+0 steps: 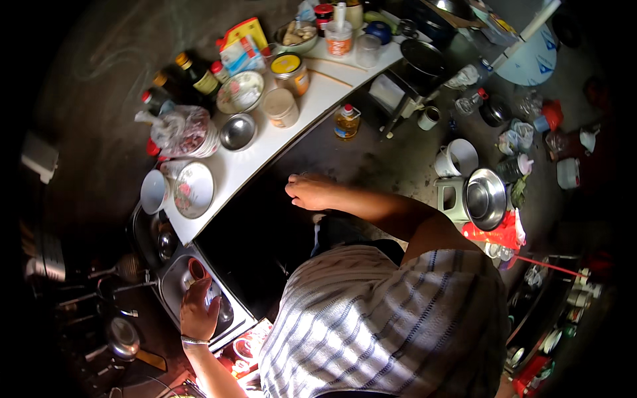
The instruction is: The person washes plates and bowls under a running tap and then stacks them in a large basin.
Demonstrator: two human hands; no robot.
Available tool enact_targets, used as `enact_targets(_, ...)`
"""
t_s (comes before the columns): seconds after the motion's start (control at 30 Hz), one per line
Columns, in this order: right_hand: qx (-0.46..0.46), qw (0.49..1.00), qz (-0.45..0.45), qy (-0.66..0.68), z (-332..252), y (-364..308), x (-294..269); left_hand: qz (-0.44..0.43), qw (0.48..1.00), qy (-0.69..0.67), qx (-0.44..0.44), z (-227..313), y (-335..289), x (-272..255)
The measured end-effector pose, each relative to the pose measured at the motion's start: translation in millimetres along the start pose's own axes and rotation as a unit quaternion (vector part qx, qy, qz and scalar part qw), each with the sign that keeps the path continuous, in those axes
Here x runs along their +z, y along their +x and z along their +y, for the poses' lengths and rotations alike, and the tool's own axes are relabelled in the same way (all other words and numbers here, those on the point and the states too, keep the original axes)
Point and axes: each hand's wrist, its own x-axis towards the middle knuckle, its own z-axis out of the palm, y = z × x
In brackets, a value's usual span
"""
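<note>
Striped, textured cloth (371, 318) drapes nearest, right hand (310, 191) curled together, left hand (198, 310), thumb apart, over a metal sink (223, 285).

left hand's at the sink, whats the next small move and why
Probably close the left hand gently on the reddish round item in the sink: the fingertips are right by it, though contact is unclear. The right hand is out away from the sink, so the left seems better placed.
</note>
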Motion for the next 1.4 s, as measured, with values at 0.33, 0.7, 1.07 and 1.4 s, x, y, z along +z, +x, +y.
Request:
enact_targets(0.33,0.038,0.987,0.107,0.111,69.8,-64.4,-21.0,-0.077,0.982,-0.073,0.159,115.9,156.6,73.1)
enact_targets(0.7,0.163,0.963,0.201,0.074,222.6,-205.4,-85.8,-0.068,0.943,-0.049,0.323,288.5,317.5,106.9)
enact_targets(1.07,0.066,0.805,0.198,0.556,211.6,-211.8,-131.7,-0.193,0.824,-0.486,0.216,315.8,331.1,147.5)
enact_targets(1.4,0.072,0.971,0.172,0.148,222.6,-191.1,-100.3,0.0,0.981,-0.19,-0.035,232.1,259.8,191.6)
